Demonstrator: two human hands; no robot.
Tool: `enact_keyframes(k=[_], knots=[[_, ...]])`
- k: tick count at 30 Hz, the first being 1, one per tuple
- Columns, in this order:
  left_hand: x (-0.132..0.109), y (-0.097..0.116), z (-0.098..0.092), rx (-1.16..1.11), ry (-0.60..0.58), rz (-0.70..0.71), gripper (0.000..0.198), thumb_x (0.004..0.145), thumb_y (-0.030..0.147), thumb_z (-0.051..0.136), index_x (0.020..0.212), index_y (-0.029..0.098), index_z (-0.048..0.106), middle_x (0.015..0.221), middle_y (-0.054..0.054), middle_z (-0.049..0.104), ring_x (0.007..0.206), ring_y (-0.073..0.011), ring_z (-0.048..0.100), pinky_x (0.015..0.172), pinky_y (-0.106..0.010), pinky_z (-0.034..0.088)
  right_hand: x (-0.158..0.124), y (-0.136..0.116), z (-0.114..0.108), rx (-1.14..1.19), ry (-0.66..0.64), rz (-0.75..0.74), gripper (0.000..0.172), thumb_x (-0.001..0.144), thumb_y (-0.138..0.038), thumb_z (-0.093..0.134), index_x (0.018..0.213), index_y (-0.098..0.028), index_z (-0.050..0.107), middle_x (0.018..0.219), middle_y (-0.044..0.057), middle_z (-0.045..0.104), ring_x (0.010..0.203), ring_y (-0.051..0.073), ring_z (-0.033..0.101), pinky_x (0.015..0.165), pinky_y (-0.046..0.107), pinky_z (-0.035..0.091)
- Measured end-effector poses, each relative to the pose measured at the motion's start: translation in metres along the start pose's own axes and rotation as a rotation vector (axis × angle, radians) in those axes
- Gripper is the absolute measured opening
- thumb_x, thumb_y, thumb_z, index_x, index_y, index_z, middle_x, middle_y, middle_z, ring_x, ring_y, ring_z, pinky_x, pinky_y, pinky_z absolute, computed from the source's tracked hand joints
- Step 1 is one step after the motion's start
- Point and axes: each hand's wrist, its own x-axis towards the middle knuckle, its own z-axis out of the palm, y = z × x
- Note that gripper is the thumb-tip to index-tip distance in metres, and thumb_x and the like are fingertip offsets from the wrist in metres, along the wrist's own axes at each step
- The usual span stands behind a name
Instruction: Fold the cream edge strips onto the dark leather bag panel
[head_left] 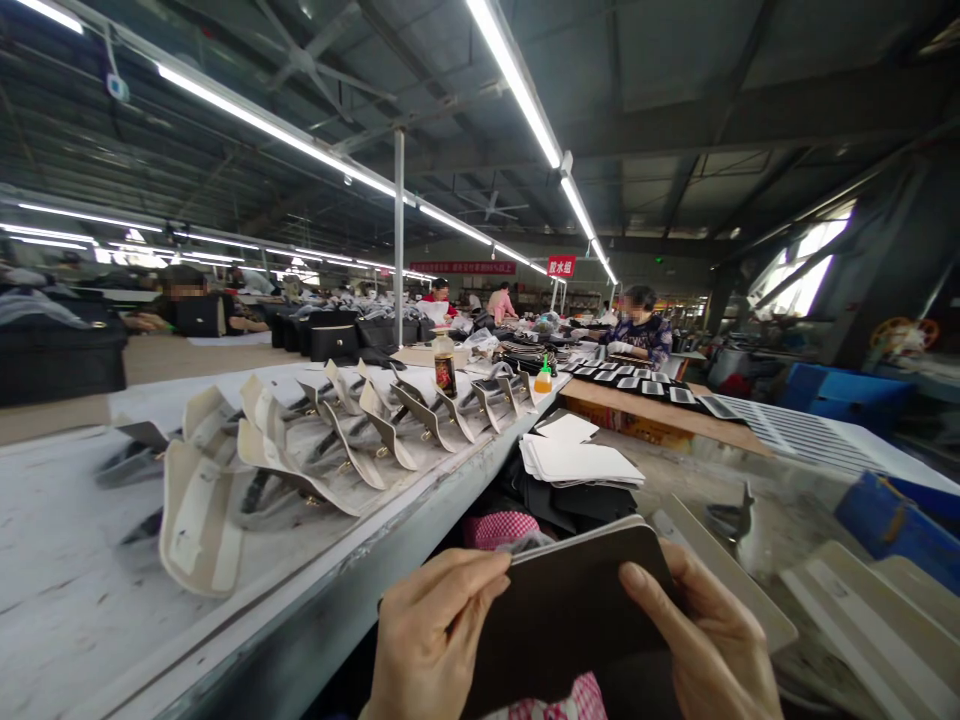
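Between my two hands is a dark brown flat panel [570,610] with rounded corners and a pale upper edge. My left hand [439,625] pinches its left side, thumb and fingers closed at the top corner. On the other side my right hand [709,625] grips the panel, thumb on the dark face and fingers behind. Pink checked cloth [577,700] shows below the panel. Beyond it lies a stack of white sheets [581,462] on dark pieces. Curved beige flap pieces [201,520] with small metal fittings and dark straps stand in rows on the left table.
The long white-topped table [67,580] has a hard edge running along my left. A dark bottle [445,365] and a small glue bottle [543,378] stand on it. Beige panels [877,620] lie at right, near a blue bin [900,530]. A co-worker [641,325] works farther back.
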Motion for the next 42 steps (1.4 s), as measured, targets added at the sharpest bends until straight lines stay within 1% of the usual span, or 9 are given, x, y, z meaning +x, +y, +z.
enact_keyframes(k=[7,12,19,24,29,33,38,40,42], knots=[[0.007,0.007,-0.002,-0.152,-0.047,0.096,0.025,0.086,-0.007,0.066,0.102,0.010,0.076,0.081,-0.007,0.078,0.065,-0.0128,0.075,0.063,-0.015,0.062,0.014,0.006,0.002,0.222,-0.065,0.028,0.038,0.076,-0.050,0.084,0.068,-0.018,0.066,0.062,-0.001,0.053,0.058,0.013,0.044,0.052,0.023,0.038],[0.009,0.007,0.003,-0.145,-0.097,0.147,0.028,0.088,-0.006,0.065,0.108,0.009,0.076,0.084,-0.010,0.080,0.069,-0.0148,0.077,0.066,-0.016,0.064,0.013,0.005,0.005,0.214,-0.095,0.039,0.039,0.075,-0.051,0.084,0.068,-0.018,0.065,0.063,-0.001,0.053,0.060,0.014,0.044,0.054,0.024,0.038],[0.017,0.006,0.018,-0.281,-0.075,0.131,0.017,0.093,0.007,0.068,0.104,0.016,0.078,0.079,-0.006,0.080,0.064,-0.0148,0.077,0.062,-0.019,0.063,0.007,0.002,0.002,0.199,-0.168,0.008,0.040,0.077,-0.052,0.082,0.067,-0.018,0.064,0.062,-0.001,0.052,0.059,0.014,0.043,0.055,0.025,0.037],[0.025,0.009,0.027,-0.301,-0.013,0.038,0.012,0.094,0.023,0.071,0.097,0.019,0.083,0.077,-0.005,0.082,0.063,-0.0151,0.078,0.062,-0.017,0.064,0.003,0.000,0.005,0.117,-0.168,-0.022,0.040,0.079,-0.051,0.081,0.066,-0.018,0.063,0.066,0.000,0.052,0.062,0.015,0.043,0.056,0.025,0.038],[0.028,0.013,0.036,-0.378,0.004,-0.021,0.012,0.092,0.025,0.074,0.093,0.018,0.084,0.075,-0.005,0.083,0.062,-0.0137,0.078,0.062,-0.012,0.062,0.000,-0.005,0.006,0.122,-0.141,-0.032,0.042,0.078,-0.052,0.081,0.063,-0.019,0.059,0.067,-0.001,0.052,0.064,0.015,0.045,0.057,0.026,0.038],[0.022,0.011,0.038,-0.372,-0.024,-0.091,0.010,0.090,0.023,0.077,0.095,0.019,0.084,0.078,-0.005,0.083,0.064,-0.0143,0.079,0.064,-0.013,0.062,-0.002,-0.010,0.010,0.049,-0.193,-0.105,0.042,0.082,-0.049,0.079,0.059,-0.019,0.059,0.067,-0.001,0.053,0.062,0.015,0.045,0.056,0.026,0.037],[0.007,0.005,0.032,-0.369,0.002,-0.208,0.017,0.085,0.012,0.078,0.095,0.024,0.084,0.079,-0.001,0.083,0.064,-0.0158,0.078,0.061,-0.017,0.063,-0.005,-0.014,0.016,0.028,-0.147,-0.193,0.044,0.082,-0.051,0.078,0.057,-0.019,0.060,0.065,0.000,0.058,0.060,0.015,0.047,0.057,0.027,0.038],[0.003,0.004,0.027,-0.394,-0.020,-0.157,0.026,0.084,0.006,0.076,0.100,0.025,0.083,0.078,0.000,0.082,0.061,-0.0147,0.076,0.059,-0.018,0.062,-0.007,-0.016,0.016,0.039,-0.166,-0.203,0.044,0.085,-0.051,0.074,0.057,-0.019,0.061,0.066,0.002,0.061,0.060,0.016,0.051,0.057,0.027,0.040],[0.002,0.004,0.021,-0.405,-0.050,-0.046,0.032,0.084,0.002,0.075,0.106,0.025,0.081,0.077,0.000,0.080,0.059,-0.0137,0.074,0.056,-0.019,0.061,-0.009,-0.019,0.016,0.062,-0.160,-0.186,0.040,0.086,-0.048,0.075,0.060,-0.020,0.063,0.069,0.003,0.065,0.062,0.017,0.054,0.057,0.027,0.042]])
